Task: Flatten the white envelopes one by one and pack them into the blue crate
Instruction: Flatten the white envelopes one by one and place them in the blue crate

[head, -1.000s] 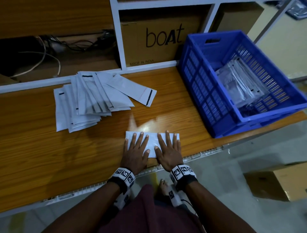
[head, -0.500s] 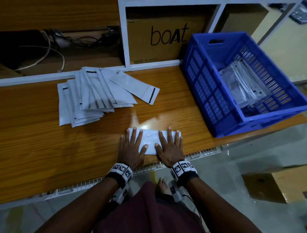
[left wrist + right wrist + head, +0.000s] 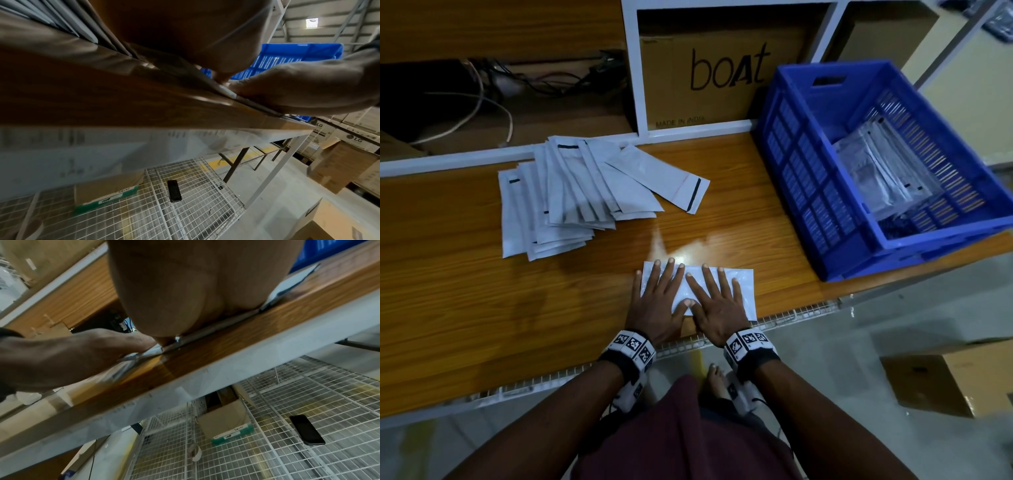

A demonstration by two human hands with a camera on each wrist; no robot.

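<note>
One white envelope [image 3: 743, 289] lies flat near the front edge of the wooden table [image 3: 465, 291]. My left hand [image 3: 659, 299] and right hand [image 3: 717, 303] both press on it, palms down, fingers straight and spread, thumbs nearly touching. A fanned pile of white envelopes [image 3: 571, 195] lies at the back left of them. The blue crate [image 3: 822, 192] stands at the right end of the table, with several flattened envelopes [image 3: 880, 171] inside. In the wrist views my left palm [image 3: 185, 32] and right palm [image 3: 195, 285] lie on the envelope's thin edge [image 3: 292, 282].
A cardboard box marked "boat" [image 3: 722, 72] sits in the shelf behind the table, with loose cables [image 3: 482, 96] in the bay to its left. Another cardboard box [image 3: 945, 383] stands on the floor at right. Under the table a wire shelf holds a black phone [image 3: 307, 430].
Both hands stay flat on the envelope. The left hand has slid a little to the right, so the two hands now lie closer together on it.
</note>
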